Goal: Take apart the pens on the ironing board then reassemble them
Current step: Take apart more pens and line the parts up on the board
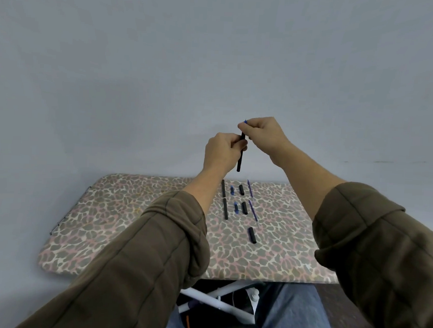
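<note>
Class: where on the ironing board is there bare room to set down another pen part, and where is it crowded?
Bare: the ironing board left of the long black barrels, and the near strip before the lone black cap. Crowded: the right-centre rows of parts.

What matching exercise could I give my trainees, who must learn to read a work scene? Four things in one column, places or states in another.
Things:
1. Black barrel
2. Lone cap
3. Blue refills
4. Right hand

Places or states:
A. Lying on the board, nearest the person
B. Pinching a blue tip above the barrel
C. Held upright in the left hand, above the board
D. Lying at the right end of the rows of parts

Pairs: 1-C, 2-A, 3-D, 4-B
</note>
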